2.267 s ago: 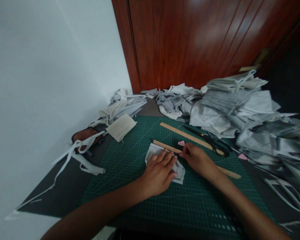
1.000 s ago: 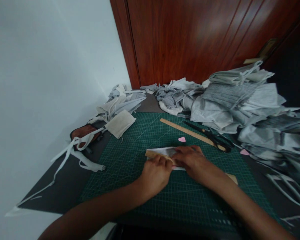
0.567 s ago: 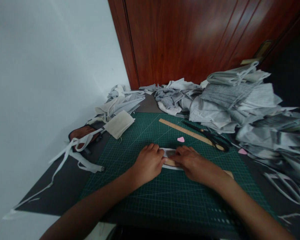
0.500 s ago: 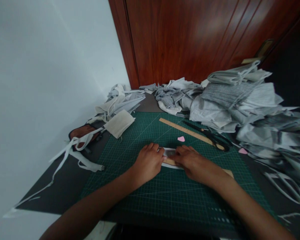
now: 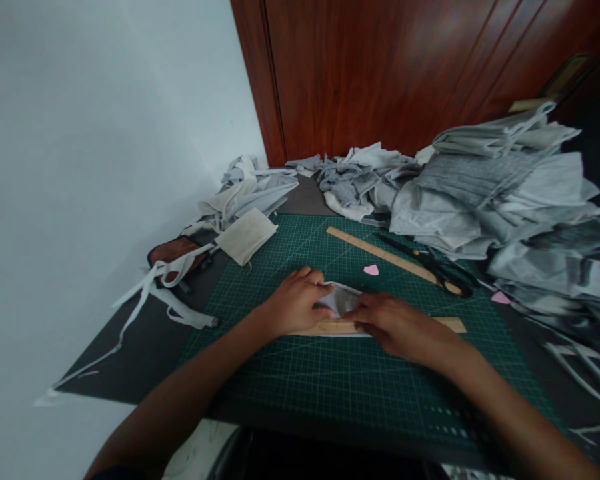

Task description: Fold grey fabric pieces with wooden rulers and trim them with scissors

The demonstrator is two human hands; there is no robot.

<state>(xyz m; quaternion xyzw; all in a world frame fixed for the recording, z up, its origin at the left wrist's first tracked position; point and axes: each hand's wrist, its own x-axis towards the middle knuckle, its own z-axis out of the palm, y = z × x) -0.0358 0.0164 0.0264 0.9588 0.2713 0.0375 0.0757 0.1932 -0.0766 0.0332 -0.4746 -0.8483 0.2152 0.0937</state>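
A small piece of grey fabric [image 5: 341, 301] with white edges lies between my hands on the green cutting mat [image 5: 320, 393]. A wooden ruler [image 5: 337, 327] rests along its near side, with a thin white strip showing below. My left hand [image 5: 296, 301] grips the left end of the fabric, thumb and forefinger showing either side of the grey part. With bent fingers, my right hand [image 5: 397, 325] pinches the right end of the fabric and rests over the ruler. The ruler's far end reappears right of this hand. Its fingertips are partly hidden.
Beyond the hands lie another wooden ruler [image 5: 380, 252], black scissors [image 5: 430, 265] and a pink scrap [image 5: 371, 270]. Grey fabric pieces [image 5: 480, 200] are heaped at the right. At the left are a brown pouch [image 5: 173, 250], white straps [image 5: 143, 287] and a beige cloth [image 5: 247, 236].
The view has shifted slightly. More of the ruler and the grey fabric shows between my hands, and my left thumb and forefinger are further apart. The ruler's right end is more exposed.
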